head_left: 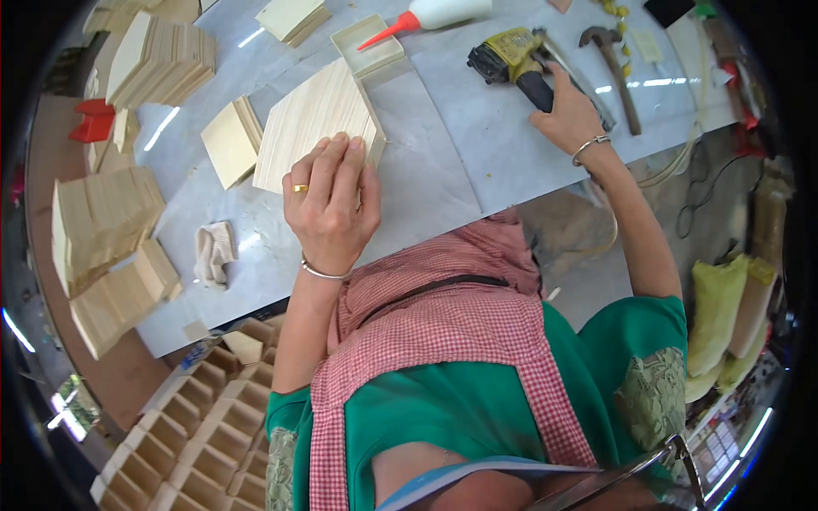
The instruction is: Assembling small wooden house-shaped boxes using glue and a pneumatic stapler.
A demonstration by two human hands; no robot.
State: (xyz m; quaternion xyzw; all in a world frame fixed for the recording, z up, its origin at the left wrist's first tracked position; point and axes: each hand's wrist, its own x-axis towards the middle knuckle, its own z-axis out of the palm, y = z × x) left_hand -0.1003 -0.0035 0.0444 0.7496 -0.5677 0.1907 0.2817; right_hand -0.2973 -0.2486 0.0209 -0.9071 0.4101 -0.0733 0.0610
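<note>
A pale wooden box (298, 115) with a striped grain lies on the table in front of me. My left hand (331, 200), with a ring and a bangle, holds it at the near edge; the fingers press together on its top and the thumb sits by its right side. To the right, my right hand (569, 115) is closed round the black handle of a yellow and black nail gun (511, 58), which rests on the table. Some of its fingers are hidden behind the handle. Beside the box is a small stack of thin wooden panels (228, 145).
Behind the box stand an open shallow box (368, 47) and a white glue bottle (447, 12) with a red nozzle. A hammer (615, 81) lies right of the nail gun. Wooden stacks (162, 60) and a cloth (214, 254) are at left. Several wooden boxes (192, 434) stand below the table.
</note>
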